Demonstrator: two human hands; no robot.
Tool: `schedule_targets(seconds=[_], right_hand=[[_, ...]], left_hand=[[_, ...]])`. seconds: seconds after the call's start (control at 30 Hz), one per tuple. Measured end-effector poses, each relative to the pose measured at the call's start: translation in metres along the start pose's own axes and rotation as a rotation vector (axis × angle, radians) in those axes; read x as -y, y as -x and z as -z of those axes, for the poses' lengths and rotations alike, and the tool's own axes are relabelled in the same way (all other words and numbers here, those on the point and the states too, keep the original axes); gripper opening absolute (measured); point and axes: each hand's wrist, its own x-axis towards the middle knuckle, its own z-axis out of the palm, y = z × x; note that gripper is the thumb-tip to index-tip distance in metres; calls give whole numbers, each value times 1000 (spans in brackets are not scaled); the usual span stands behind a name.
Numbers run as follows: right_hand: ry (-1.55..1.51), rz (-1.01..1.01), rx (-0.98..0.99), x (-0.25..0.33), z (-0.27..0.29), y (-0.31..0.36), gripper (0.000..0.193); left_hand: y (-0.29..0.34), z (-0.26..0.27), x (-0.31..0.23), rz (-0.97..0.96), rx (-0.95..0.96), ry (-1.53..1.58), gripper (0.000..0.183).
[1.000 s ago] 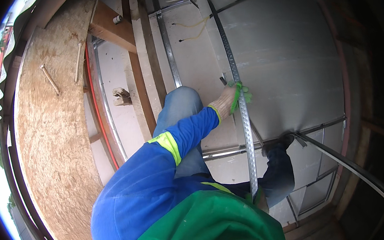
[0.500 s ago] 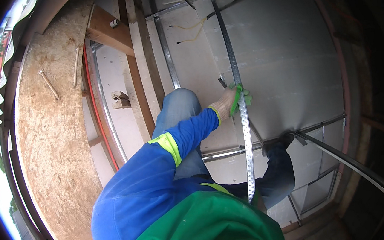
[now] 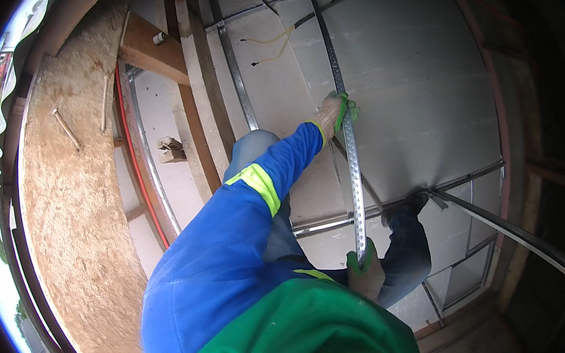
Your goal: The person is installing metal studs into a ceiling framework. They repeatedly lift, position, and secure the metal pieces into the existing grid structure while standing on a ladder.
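A long, thin metal profile point(image 3: 353, 166), dotted with small marks along its near part, runs from the far top down toward my body. My left hand point(image 3: 333, 113), in a pale knit glove with green coating, is closed around it near mid-length. Lower down, my right hand point(image 3: 366, 272), gloved the same way, grips its near end. Beneath the profile lie large grey boards point(image 3: 418, 108). A darker thin bar point(image 3: 370, 193) slants across them under my hands, partly covered by the profile.
A rough wooden board point(image 3: 71, 183) with two loose stick-like pieces stands along the left, beside timber beams point(image 3: 204, 67) and a red cable point(image 3: 136, 155). Yellow wires point(image 3: 272, 41) lie far ahead. A long metal bar point(image 3: 515, 233) juts in at right, near my shoe point(image 3: 414, 203).
My left hand has moved farther away and slightly left along with the profile. My right hand, mostly hidden before, now shows on the near end, which has shifted forward.
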Motion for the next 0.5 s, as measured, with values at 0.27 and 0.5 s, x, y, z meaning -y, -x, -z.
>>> schedule_targets(seconds=[0.27,0.5], right_hand=[[-2,41,-74,-28,-13,-27,48],[-119,2,-29,-37,-3,-10,54]], left_hand=[[-15,-25,13,-1,11,-1,24],[19,-50,0,-7,80,5,24]])
